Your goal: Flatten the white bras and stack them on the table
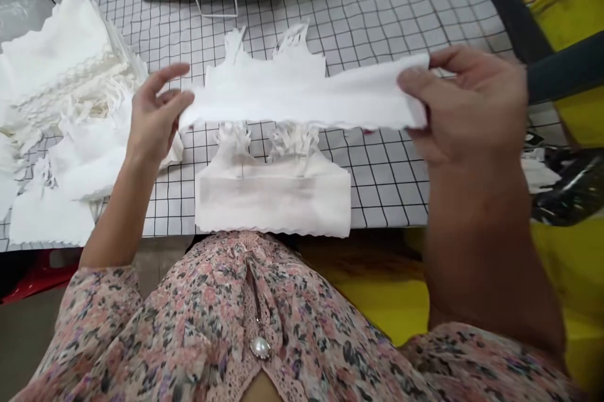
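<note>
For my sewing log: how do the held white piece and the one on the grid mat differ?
The held white piece is raised, pulled taut between left hand and right hand; the flat white piece lies on the grid mat. The held one spans wider than the flat one. Both share two frilly straps.

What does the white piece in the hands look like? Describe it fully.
The white piece is a soft, cotton-looking garment panel: a wide band with two narrow straps rising from its far edge and a finely scalloped near edge. It is stretched sideways, slightly creased, above the grid mat, one end at the left hand, the other pinched by the right hand.
</note>
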A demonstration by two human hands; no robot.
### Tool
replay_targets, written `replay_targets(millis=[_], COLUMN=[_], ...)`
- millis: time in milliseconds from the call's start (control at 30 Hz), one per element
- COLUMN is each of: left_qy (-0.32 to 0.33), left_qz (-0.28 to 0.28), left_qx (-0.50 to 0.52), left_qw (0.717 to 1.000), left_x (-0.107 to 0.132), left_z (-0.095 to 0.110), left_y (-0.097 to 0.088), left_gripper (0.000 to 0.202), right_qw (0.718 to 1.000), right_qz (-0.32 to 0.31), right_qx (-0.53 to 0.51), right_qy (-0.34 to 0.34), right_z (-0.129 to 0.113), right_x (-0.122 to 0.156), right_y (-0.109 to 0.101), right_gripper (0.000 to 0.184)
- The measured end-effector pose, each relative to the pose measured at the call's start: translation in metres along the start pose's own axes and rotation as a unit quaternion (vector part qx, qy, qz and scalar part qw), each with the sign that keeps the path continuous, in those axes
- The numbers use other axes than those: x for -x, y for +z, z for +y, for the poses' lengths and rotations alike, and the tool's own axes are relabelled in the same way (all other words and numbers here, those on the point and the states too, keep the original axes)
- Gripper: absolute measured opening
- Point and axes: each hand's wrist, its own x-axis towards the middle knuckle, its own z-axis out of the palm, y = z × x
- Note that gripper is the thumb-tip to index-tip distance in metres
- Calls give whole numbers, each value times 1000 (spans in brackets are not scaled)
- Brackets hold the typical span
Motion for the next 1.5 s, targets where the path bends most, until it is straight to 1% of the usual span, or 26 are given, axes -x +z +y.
replay_targets(millis=[33, 67, 133, 200, 233, 300, 367, 433, 533, 600, 633, 667, 733, 767, 833, 900, 933, 1000, 1067, 1100, 1167, 1233, 1300, 1400, 1467, 1500], left_qy=[-17, -37, -88, -143, -160, -162, -132, -109, -121, -123, -101, -61, 41, 83, 123, 118, 111, 94, 80, 79, 95, 120, 112, 29, -19, -38], left_qz=[-11, -19, -34, -34, -29, -16, -1, 8, -6, -24, -23, -15, -4, -18, -98, -187, -214, -233, -221, -204, -144, -74, -21, 41, 71, 77], left_qx=[-12, -19, -6, 10, 14, 8, -7, -22, -40, -67, -94, -131, -219, -262, -321, -350, -357, -361, -355, -343, -293, -224, -177, -195, -235, -256], left_qw=[1000, 999, 996, 989, 987, 987, 991, 994, 992, 990, 990, 989, 975, 961, 934, 910, 902, 898, 905, 914, 940, 964, 978, 979, 969, 963], left_x=[29, 57, 103, 131, 139, 145, 145, 147, 156, 162, 164, 165, 166, 165, 163, 161, 161, 158, 149, 141, 114, 72, 20, -56, -94, -109], left_z=[-6, -15, -40, -65, -74, -82, -81, -77, -80, -89, -93, -96, -100, -100, -100, -100, -101, -101, -101, -100, -98, -95, -94, -94, -97, -99], left_y=[-7, -11, -13, -8, -5, -1, -1, -5, -13, -15, -15, -13, -6, -1, 10, 18, 20, 20, 16, 14, 11, 13, 19, 34, 43, 47], left_gripper=[44, 47, 45, 40, 40, 42, 46, 46, 45, 45, 45, 45, 46, 49, 57, 66, 70, 76, 72, 65, 46, 36, 30, 24, 28, 30], right_qw=[998, 996, 988, 976, 974, 977, 983, 986, 984, 985, 986, 981, 954, 938, 913, 895, 889, 890, 904, 914, 931, 942, 949, 951, 946, 941], right_qz=[28, 37, 4, -33, -38, -25, 0, 9, -19, -29, -15, 7, 42, 38, -22, -95, -120, -138, -117, -92, -32, 16, 31, 26, 26, 26], right_qx=[-44, -66, -82, -83, -83, -82, -79, -73, -33, 42, 101, 169, 296, 342, 395, 418, 423, 416, 389, 369, 325, 288, 269, 287, 318, 334], right_qy=[18, 48, 134, 197, 208, 194, 163, 152, 175, 163, 135, 94, -3, -45, -99, -123, -125, -125, -133, -142, -163, -171, -160, -113, -66, -41], right_z=[-1, 1, 13, 30, 37, 44, 44, 42, 47, 54, 57, 59, 60, 60, 61, 67, 71, 80, 84, 84, 80, 75, 70, 68, 69, 70], right_x=[29, 56, 97, 120, 125, 128, 129, 133, 144, 152, 156, 160, 167, 170, 176, 182, 184, 184, 174, 165, 135, 92, 39, -41, -85, -103], right_y=[-1, 1, 8, 16, 19, 21, 18, 12, 4, 3, 4, 6, 16, 22, 38, 51, 55, 56, 49, 44, 37, 35, 42, 64, 84, 94], right_gripper=[33, 41, 57, 67, 69, 69, 66, 64, 65, 62, 58, 54, 51, 54, 64, 71, 73, 75, 71, 68, 60, 52, 43, 29, 21, 17])
